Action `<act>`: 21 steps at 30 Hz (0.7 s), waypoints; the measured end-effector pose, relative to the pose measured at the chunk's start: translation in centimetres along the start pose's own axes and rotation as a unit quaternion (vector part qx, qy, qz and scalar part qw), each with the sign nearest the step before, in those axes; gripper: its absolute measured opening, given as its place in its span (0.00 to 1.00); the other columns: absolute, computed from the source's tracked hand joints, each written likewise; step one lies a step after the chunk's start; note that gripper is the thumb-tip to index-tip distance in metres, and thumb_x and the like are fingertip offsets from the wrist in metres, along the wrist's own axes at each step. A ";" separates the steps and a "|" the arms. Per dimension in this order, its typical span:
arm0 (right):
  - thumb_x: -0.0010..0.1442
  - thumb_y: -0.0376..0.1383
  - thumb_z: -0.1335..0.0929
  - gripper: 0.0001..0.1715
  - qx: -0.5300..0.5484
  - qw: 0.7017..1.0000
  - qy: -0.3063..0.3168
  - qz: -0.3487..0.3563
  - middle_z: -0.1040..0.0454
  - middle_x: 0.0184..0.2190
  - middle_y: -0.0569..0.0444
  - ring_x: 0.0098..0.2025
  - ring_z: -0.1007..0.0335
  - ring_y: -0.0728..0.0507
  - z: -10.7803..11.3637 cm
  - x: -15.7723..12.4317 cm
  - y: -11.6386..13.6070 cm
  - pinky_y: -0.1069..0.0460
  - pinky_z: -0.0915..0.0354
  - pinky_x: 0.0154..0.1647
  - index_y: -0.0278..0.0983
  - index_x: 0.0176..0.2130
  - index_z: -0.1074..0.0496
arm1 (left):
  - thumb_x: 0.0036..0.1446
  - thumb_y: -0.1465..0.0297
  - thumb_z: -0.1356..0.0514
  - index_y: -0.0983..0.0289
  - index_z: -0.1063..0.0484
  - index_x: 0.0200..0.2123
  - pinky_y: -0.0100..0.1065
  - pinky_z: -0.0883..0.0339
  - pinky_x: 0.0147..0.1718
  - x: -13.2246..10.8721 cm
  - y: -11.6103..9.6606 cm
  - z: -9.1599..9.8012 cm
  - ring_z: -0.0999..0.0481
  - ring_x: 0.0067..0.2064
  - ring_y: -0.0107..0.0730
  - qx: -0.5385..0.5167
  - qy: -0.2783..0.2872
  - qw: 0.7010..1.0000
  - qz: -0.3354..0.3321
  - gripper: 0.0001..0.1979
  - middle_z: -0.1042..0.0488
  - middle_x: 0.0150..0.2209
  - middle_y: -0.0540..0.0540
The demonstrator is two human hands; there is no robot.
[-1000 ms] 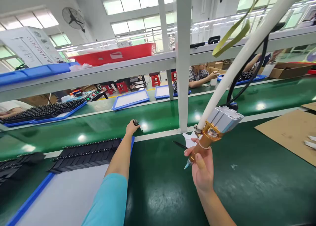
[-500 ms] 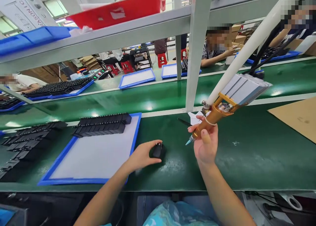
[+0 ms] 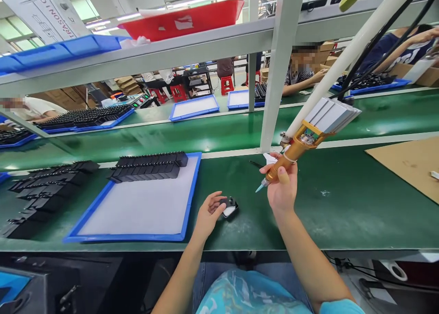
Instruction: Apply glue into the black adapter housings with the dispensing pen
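Observation:
My left hand (image 3: 208, 215) pinches a small black power adapter (image 3: 229, 208) at its left side, between thumb and fingers, low over the green bench. A white patch shows on its near face. My right hand (image 3: 284, 186) is wrapped round a gold pen-shaped tool (image 3: 290, 157) with a pale blue nozzle tip (image 3: 260, 187) that points down and left, apart from the adapter. Grey fins (image 3: 329, 113) sit at the tool's upper end. Left of my hands, a blue-rimmed tray (image 3: 187, 213) bears rows of black adapters (image 3: 147, 165) along its far side.
More black adapters (image 3: 51, 190) stand stacked at the far left. A white post (image 3: 274, 85) and a slanted white pole (image 3: 339, 58) rise behind the tool. Cardboard (image 3: 408, 163) lies at right. A black pen (image 3: 256, 164) lies behind my right hand. Co-workers sit across the bench.
The adapter has turned in my left hand, and its white patch now shows. My left hand has shifted slightly right. The right hand keeps its hold on the tool.

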State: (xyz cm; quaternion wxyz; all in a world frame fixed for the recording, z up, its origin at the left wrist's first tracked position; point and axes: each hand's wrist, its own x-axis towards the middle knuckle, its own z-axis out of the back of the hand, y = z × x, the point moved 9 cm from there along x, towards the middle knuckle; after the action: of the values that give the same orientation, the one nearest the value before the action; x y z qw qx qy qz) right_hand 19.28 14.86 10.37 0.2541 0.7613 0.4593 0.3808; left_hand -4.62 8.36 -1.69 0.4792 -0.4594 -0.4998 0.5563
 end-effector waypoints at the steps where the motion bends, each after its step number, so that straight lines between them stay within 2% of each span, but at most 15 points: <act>1: 0.55 0.45 0.31 0.19 0.011 1.000 0.003 -0.011 0.30 0.46 0.55 0.28 0.28 0.50 -0.4 -0.1 0.0 0.53 0.35 0.27 0.43 0.44 0.38 | 0.54 0.60 0.37 0.63 0.27 0.48 0.40 0.31 0.47 0.0 0.2 0.3 0.23 0.46 0.39 0.004 -0.018 1.000 -0.004 0.20 0.24 0.48 0.61; 3: 0.56 0.45 0.31 0.19 0.031 0.999 0.011 -0.026 0.30 0.46 0.57 0.27 0.28 0.50 -1.2 -0.5 0.0 0.53 0.33 0.29 0.45 0.45 0.38 | 0.56 0.59 0.39 0.63 0.24 0.42 0.40 0.30 0.46 -0.3 0.0 0.5 0.24 0.47 0.40 0.060 -0.039 0.997 -0.033 0.16 0.26 0.52 0.61; 5: 0.56 0.45 0.31 0.21 0.041 0.998 0.027 -0.040 0.29 0.45 0.57 0.27 0.27 0.50 -2.1 -0.8 0.0 0.52 0.32 0.31 0.47 0.48 0.39 | 0.57 0.60 0.40 0.61 0.24 0.44 0.42 0.32 0.49 -0.9 -0.7 0.0 0.26 0.51 0.41 0.148 -0.030 0.985 -0.080 0.16 0.28 0.54 0.59; 7: 0.57 0.48 0.32 0.23 0.043 0.996 0.055 -0.057 0.28 0.45 0.55 0.27 0.28 0.50 -3.1 -1.1 -0.2 0.51 0.31 0.31 0.47 0.50 0.38 | 0.52 0.61 0.35 0.59 0.27 0.49 0.46 0.34 0.53 -1.6 -1.2 -1.0 0.27 0.53 0.43 0.235 -0.009 0.965 -0.117 0.21 0.26 0.52 0.58; 8: 0.57 0.50 0.33 0.24 0.044 0.994 0.069 -0.065 0.28 0.45 0.54 0.27 0.28 0.50 -3.6 -1.3 -0.4 0.50 0.30 0.31 0.45 0.50 0.36 | 0.49 0.62 0.33 0.59 0.27 0.50 0.47 0.35 0.53 -1.9 -1.3 -1.4 0.27 0.53 0.44 0.271 -0.007 0.954 -0.128 0.23 0.25 0.50 0.57; 10: 0.57 0.54 0.34 0.24 0.048 0.992 0.093 -0.075 0.28 0.44 0.53 0.26 0.28 0.50 -4.4 -1.5 -0.5 0.50 0.30 0.31 0.42 0.46 0.33 | 0.48 0.63 0.32 0.60 0.27 0.47 0.47 0.32 0.50 -2.1 -1.4 -1.8 0.25 0.49 0.45 0.314 -0.018 0.941 -0.127 0.22 0.23 0.46 0.57; 12: 0.57 0.55 0.34 0.24 0.055 0.990 0.105 -0.079 0.27 0.41 0.53 0.26 0.28 0.50 -4.9 -1.8 -0.6 0.50 0.30 0.31 0.40 0.43 0.32 | 0.52 0.62 0.35 0.60 0.27 0.46 0.43 0.29 0.44 -2.0 -1.4 -2.1 0.23 0.43 0.42 0.310 -0.020 0.945 -0.105 0.18 0.21 0.42 0.55; 15: 0.56 0.56 0.34 0.26 0.069 0.988 0.105 -0.089 0.25 0.38 0.54 0.24 0.28 0.50 -5.2 -2.2 -0.6 0.51 0.30 0.29 0.41 0.44 0.34 | 0.56 0.61 0.38 0.59 0.30 0.52 0.34 0.28 0.35 -2.0 -2.1 -2.8 0.22 0.36 0.34 0.272 -0.011 0.958 -0.096 0.20 0.21 0.42 0.53; 21: 0.56 0.56 0.33 0.26 0.073 0.989 0.092 -0.085 0.24 0.39 0.54 0.24 0.26 0.50 -4.9 -2.4 -0.3 0.52 0.28 0.29 0.41 0.45 0.36 | 0.54 0.64 0.37 0.59 0.29 0.50 0.34 0.29 0.41 -2.3 -4.8 -2.9 0.23 0.41 0.35 0.265 -0.049 0.950 -0.157 0.19 0.22 0.44 0.55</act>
State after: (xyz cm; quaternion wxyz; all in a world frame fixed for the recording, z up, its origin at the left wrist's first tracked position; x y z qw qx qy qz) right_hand 14.44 13.01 12.10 0.1858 0.6979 0.5703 0.3915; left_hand -1.15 6.57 2.91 0.6402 -0.2034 -0.4231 0.6081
